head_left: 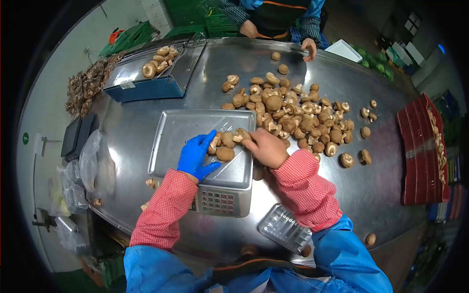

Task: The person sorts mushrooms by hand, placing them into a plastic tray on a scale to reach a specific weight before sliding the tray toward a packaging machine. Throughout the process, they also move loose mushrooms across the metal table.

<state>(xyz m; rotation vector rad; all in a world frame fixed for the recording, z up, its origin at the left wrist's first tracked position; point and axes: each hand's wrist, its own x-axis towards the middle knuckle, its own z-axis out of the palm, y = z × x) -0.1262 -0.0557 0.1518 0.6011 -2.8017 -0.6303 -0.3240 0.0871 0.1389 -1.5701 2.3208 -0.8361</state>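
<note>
My left hand [195,155], in a blue glove, lies over the left side of the scale's metal pan [168,132]. Its thumb and fingers are apart, against a small group of brown mushrooms [225,154]. Clear plastic, seemingly a tray, shows under and beside these mushrooms. Bare, my right hand [267,148] is at the pan's right edge, its fingers closed on a mushroom [241,135] with a pale stem. Below the pan is the scale's keypad [218,201]. Just beyond my right hand spreads a large heap of mushrooms [298,115].
A clear plastic tray [284,227] lies near the front edge. Back left, a second scale [146,90] bears mushrooms. A red crate [421,151] stands at the right. Across the metal table [215,68], a person's hands [309,49] rest near the edge. Plastic bags [90,161] hang left.
</note>
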